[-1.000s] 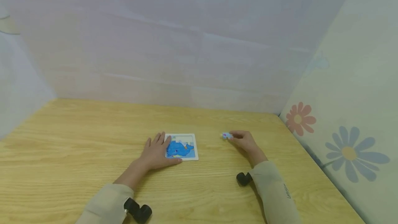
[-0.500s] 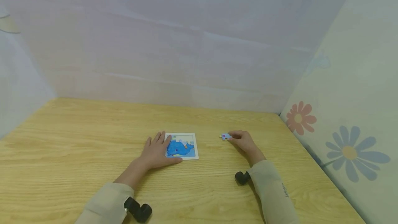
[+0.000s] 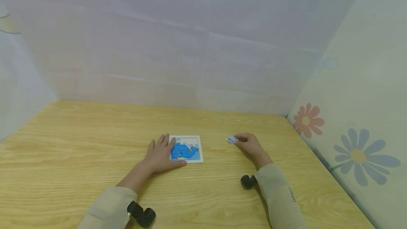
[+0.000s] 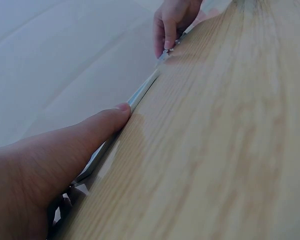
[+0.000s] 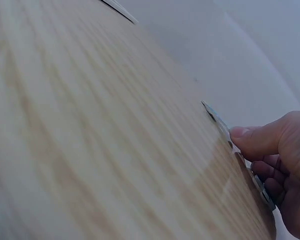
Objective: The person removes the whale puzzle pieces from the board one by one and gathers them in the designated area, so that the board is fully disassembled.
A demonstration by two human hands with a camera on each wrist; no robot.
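A square whale jigsaw puzzle (image 3: 185, 152) in a white frame lies flat on the wooden table. Blue whale pieces fill its lower part, while a pale strip of bare backing shows along the upper right. My left hand (image 3: 160, 156) rests with spread fingers over the frame's left side, its thumb along the near edge. Off to the right, my right hand (image 3: 252, 146) pinches a small light-blue puzzle piece (image 3: 231, 139) with a pink mark, between thumb and fingers. In the right wrist view this puzzle piece (image 5: 217, 120) is just above the tabletop, seen nearly edge-on; curled fingers partly hide what lies behind.
The wooden table (image 3: 95, 126) reaches back to a pale cloth wall (image 3: 190, 45). At the right, a wall panel with a red flower (image 3: 307, 120) and a blue flower (image 3: 357, 156) borders the table. Black wrist cameras (image 3: 141, 215) are strapped over both beige sleeves.
Almost nothing differs. My right hand and the puzzle piece have shifted only very slightly; my left hand stays on the puzzle frame.
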